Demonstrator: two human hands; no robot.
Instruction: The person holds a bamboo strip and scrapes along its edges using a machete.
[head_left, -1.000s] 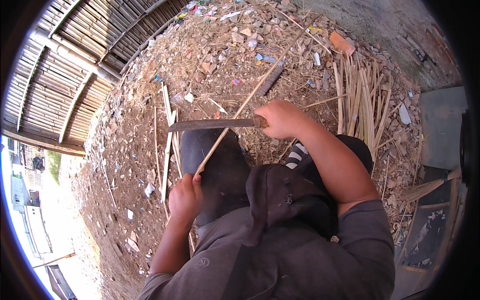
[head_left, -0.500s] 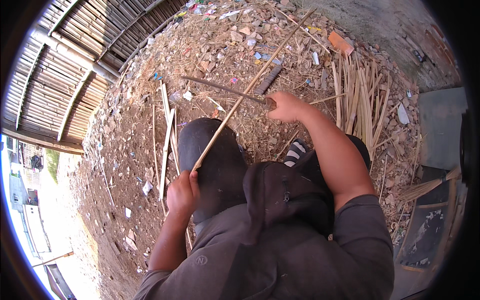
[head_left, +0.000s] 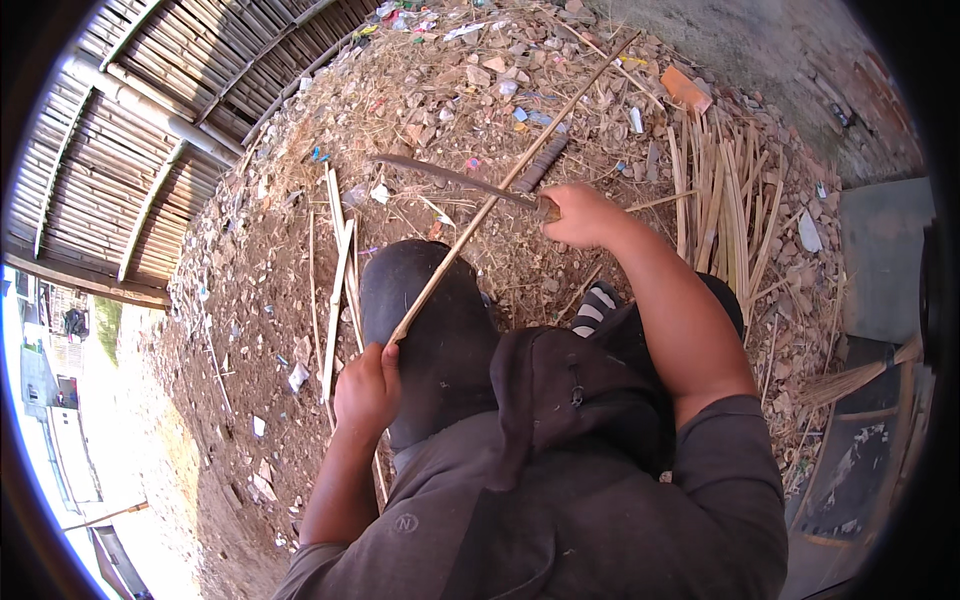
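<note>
My left hand (head_left: 366,385) is closed round the near end of a long bamboo strip (head_left: 455,245), beside my left knee. The strip slants up and away to the right, over the rubble. In my right hand (head_left: 580,215) is the handle of a machete (head_left: 450,178), its dark blade pointing left. The blade crosses the strip well above my left hand; whether it bites into the strip I cannot tell. A dark ribbed, rod-like object (head_left: 543,163) lies on the ground just beyond the crossing.
Split bamboo strips (head_left: 728,200) lie piled at the right, and a few more strips (head_left: 338,280) lie left of my knee. Stones and litter cover the ground. A bamboo-slat wall (head_left: 130,130) stands at the far left, a grey wall (head_left: 760,70) at the far right.
The machete's blade has turned slightly, showing more of its flat side. Both hands keep their grip, and the strip lies almost as before.
</note>
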